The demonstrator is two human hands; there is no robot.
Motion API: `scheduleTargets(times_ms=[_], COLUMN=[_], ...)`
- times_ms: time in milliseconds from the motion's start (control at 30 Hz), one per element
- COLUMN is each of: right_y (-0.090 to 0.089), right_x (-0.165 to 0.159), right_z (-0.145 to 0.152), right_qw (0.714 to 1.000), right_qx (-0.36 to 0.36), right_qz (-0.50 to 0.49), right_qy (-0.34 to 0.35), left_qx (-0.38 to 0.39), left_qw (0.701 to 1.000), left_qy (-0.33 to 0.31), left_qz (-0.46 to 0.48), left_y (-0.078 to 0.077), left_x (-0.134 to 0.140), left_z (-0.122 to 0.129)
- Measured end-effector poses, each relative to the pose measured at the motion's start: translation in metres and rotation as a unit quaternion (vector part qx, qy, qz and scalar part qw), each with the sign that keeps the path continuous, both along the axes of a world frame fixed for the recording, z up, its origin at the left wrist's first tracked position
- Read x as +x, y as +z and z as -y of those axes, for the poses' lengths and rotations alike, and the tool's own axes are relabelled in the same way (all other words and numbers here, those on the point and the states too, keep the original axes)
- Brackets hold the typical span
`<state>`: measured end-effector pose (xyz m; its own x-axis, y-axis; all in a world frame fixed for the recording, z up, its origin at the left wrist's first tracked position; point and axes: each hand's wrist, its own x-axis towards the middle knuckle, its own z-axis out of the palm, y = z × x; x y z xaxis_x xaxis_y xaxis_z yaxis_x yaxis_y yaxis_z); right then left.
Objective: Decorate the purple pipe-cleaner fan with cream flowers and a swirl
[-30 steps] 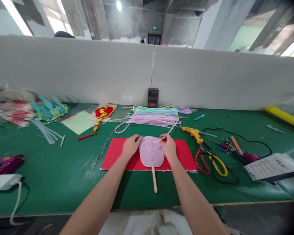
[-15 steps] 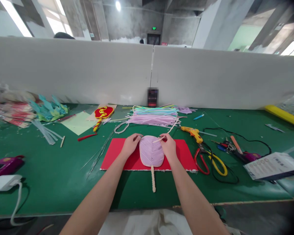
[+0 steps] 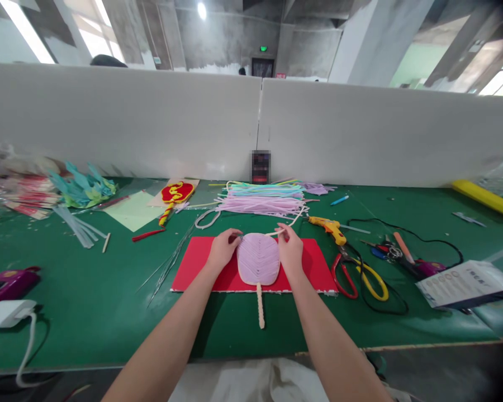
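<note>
A lilac fan [image 3: 259,259] with a cream rim and a twisted cream handle [image 3: 260,307] lies across a red board [image 3: 201,259]. My left hand [image 3: 225,247] pinches the upper left edge of the fan. At its upper right, my right hand [image 3: 289,245] grips a cream pipe cleaner [image 3: 273,233] between thumb and fingers. One end of this strip reaches left along the fan's top; the other runs up toward the pile of lilac and turquoise pipe cleaners [image 3: 264,204] behind the board.
Right of the board lie a yellow glue gun [image 3: 329,228], scissors [image 3: 362,279] with red and yellow handles, and a black cord. A red and yellow fan [image 3: 177,192], green paper [image 3: 134,211] and thin wires [image 3: 167,268] are on the left. A pale partition [image 3: 121,123] stands behind.
My right hand has shifted slightly up and right, and the cream pipe cleaner now lies along the fan's top edge rather than over its face. My left hand stays at the upper left edge.
</note>
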<state>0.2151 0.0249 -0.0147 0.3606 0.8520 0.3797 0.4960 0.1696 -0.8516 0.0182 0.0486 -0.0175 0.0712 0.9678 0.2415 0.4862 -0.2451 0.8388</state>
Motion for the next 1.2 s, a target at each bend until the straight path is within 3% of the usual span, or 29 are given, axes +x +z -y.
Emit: scheduleTargets(times_ms=[133,300,400,533,667,767,1033,1200], right_y=[0.006,0.005,0.004,0.001,-0.003,-0.004,0.000,-0.002], right_x=[-0.003,-0.007,-0.010,-0.010,-0.007,-0.005,-0.008,-0.011], right_z=[0.003,0.003,0.003,0.002,-0.001,-0.002,0.001,0.000], right_qw=[0.999,0.992,0.990,0.995,0.998,0.999,0.998,0.996], right_qx=[0.040,0.084,0.087,0.062,0.050,0.049,0.051,0.041], right_qz=[0.013,0.090,0.104,0.054,0.012,-0.006,0.017,0.048], right_qy=[-0.017,-0.002,0.033,0.059,0.030,0.012,0.038,0.063], left_qx=[0.038,0.048,0.056,0.072,0.067,0.051,0.055,0.060], left_qw=[0.999,0.994,0.990,0.995,0.997,0.997,0.994,0.986], left_qy=[0.013,-0.099,-0.126,-0.068,0.026,0.052,-0.081,-0.149], left_qz=[-0.001,-0.015,-0.027,-0.027,-0.020,-0.020,-0.042,0.047], left_y=[0.009,0.021,0.022,0.020,0.013,0.008,0.013,0.022], left_x=[0.004,0.019,0.026,0.023,0.010,0.005,0.019,0.026], left_z=[0.006,0.023,0.030,0.026,0.016,0.010,0.020,0.029])
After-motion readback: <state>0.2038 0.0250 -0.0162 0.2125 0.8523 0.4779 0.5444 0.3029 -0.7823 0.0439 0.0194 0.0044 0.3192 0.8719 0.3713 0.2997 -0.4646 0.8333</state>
